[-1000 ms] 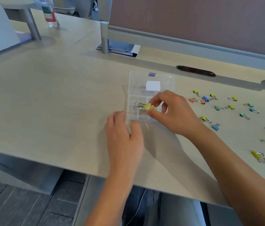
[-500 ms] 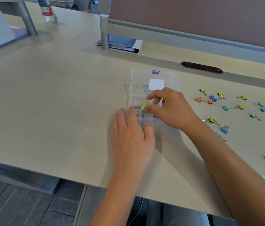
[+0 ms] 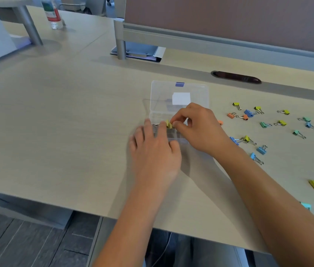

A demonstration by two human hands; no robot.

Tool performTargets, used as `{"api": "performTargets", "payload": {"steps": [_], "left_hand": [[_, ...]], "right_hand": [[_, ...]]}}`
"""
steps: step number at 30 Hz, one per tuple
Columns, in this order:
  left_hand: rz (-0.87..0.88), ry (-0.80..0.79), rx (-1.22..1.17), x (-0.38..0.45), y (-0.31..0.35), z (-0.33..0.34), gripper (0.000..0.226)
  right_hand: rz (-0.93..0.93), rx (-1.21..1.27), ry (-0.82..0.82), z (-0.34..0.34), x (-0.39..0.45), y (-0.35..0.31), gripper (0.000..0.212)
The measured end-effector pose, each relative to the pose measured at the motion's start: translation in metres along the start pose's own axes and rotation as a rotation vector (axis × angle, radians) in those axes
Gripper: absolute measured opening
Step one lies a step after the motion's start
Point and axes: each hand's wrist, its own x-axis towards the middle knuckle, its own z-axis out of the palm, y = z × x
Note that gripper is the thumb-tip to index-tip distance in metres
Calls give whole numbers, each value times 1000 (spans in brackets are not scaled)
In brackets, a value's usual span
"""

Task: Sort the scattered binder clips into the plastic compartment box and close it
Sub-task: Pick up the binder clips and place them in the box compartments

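At ten o'clock in the far corner of the tabletop stands a water bottle, well clear of the work. Near the middle, the left hand lies flat with fingers spread, pressing on the near left edge of the clear plastic compartment box, whose lid lies open toward twelve o'clock. The right hand comes in from four o'clock and pinches a yellow binder clip between thumb and fingertips, just above the box's left compartments; which cell it hangs over I cannot tell. At three o'clock the scattered binder clips lie loose, yellow, blue, green and orange, so most of the sorting looks undone. The risk, as I judge it: the clip's wire handles could catch on a divider and land it astride two cells, or the light box could skid if the left hand eases off, and the right forearm could sweep the nearest clips off the near edge.
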Motion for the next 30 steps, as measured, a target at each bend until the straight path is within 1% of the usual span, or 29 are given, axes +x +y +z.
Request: {"api": "performTargets", "payload": {"steps": [4,8,14,19,23,30], "left_hand": [[4,49,64,2,-2,4,61],[-4,36,114,4,1,3,59],[-30,23,176,10,1,1,46],[-40,32,177,9,4,-1,50],[-24,35,143,8,4,0,55],[3,33,160,5,2,2,61]], "right_hand": [[-33,-36,2,-1,-1,-1,12],[-66,-60,4,-1,-2,0,9],[-71,-81,-28,-3,-3,-1,12],[-74,-79,-5,-2,-3,0,11],[-70,-40,18,-2,-3,2,12],[-63,-9,27,-5,-3,5,13]]}}
